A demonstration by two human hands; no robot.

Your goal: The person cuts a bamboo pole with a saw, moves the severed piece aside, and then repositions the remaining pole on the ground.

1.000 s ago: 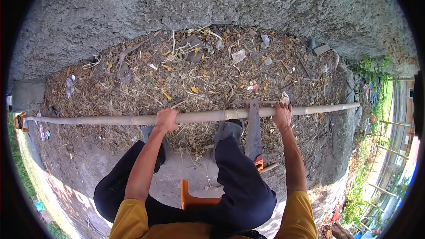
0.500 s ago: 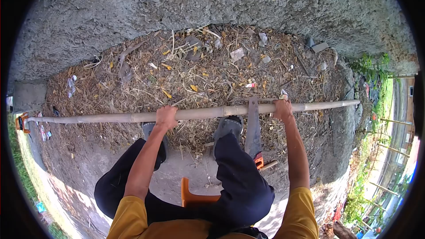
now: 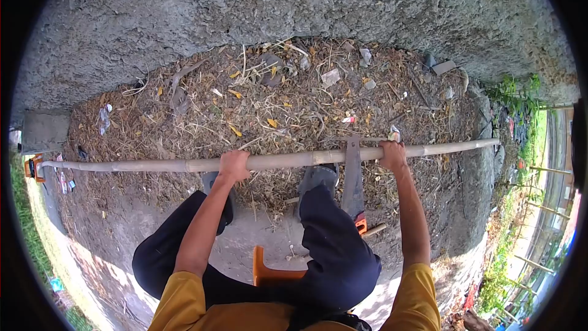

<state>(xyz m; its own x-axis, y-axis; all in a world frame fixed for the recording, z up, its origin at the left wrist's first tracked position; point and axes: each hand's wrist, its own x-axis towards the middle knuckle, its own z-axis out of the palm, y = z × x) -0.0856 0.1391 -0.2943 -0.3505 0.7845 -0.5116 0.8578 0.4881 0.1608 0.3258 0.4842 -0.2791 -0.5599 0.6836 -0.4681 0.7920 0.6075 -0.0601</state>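
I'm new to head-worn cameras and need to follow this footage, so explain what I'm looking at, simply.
There is no robot here, just a person working bare-handed. The one view comes from a camera on their head, looking forward and down.

The left hand and right hand both grip a long pole, which looks like bamboo. A saw with an orange handle lies between the hands, its blade crossing the pole.

Beyond, dry plant litter and paler scraps cover the ground up to a rough grey wall. The curved edges probably come from a wide lens.
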